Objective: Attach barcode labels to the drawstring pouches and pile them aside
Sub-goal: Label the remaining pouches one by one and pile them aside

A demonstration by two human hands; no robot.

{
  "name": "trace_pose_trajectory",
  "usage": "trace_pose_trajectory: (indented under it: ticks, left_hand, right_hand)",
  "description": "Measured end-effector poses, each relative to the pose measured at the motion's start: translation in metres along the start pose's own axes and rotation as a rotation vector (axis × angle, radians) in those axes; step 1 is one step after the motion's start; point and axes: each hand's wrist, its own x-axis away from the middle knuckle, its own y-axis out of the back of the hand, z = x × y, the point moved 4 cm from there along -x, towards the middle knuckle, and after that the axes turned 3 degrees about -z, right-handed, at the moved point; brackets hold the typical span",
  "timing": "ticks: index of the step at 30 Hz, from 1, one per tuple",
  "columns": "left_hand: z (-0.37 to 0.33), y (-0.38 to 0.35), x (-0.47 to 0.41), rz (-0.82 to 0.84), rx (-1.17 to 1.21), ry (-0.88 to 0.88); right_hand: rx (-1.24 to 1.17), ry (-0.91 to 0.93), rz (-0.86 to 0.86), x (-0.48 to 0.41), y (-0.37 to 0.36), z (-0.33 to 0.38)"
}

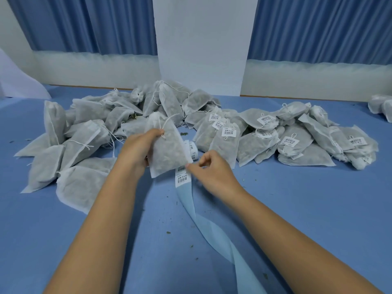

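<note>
Pouch [167, 149] gripped by left hand [137, 146]; right hand [213, 169] fingers [192, 166] pinch label strip [182, 179] just below it.

White filled pouch [167, 145] upright, label strip [182, 179] beneath

Packing workroom — blue-covered table [297, 209], heaps of pouches [84, 134], barcode label strip [183, 180] — blue curtains [84, 24].

The worktop [307, 209] is plain mid-blue, flecked with dark green crumbs [168, 232]. The pouches [53, 166] are hazy white-grey over dull greenish filling, with white drawstrings [81, 143]. The labels [228, 131] are white with black barcode stripes. The backing strip [212, 228] is pale blue. The curtains [106, 24] are deeper blue.
</note>
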Motion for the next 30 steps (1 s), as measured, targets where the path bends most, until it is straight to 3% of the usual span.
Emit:
trace_pose_trajectory:
  ticks: [3, 6, 13, 20, 26, 30]
  left_hand:
    - [0.01, -0.002, -0.003, 0.009, -0.045, 0.064]
    - [0.016, -0.007, -0.004, 0.061, -0.086, 0.113]
    - [0.02, -0.017, 0.012, 0.365, 0.064, 0.295]
    - [0.02, -0.028, 0.023, 0.591, 0.08, 0.338]
    - [0.03, -0.028, 0.013, 0.595, 0.105, 0.433]
    - [0.035, -0.031, 0.007, 0.596, 0.046, 0.425]
  right_hand:
    - [0.089, 0.009, 0.056, 0.0, -0.004, -0.003]
    - [0.027, -0.007, 0.102, 0.001, 0.0, -0.006]
    - [-0.202, 0.081, 0.012, -0.012, 0.027, -0.001]
    - [-0.301, 0.144, 0.036, -0.015, 0.035, 0.002]
    - [-0.28, 0.157, 0.062, -0.014, 0.036, 0.004]
    - [-0.137, 0.225, 0.063, -0.011, 0.041, 0.009]
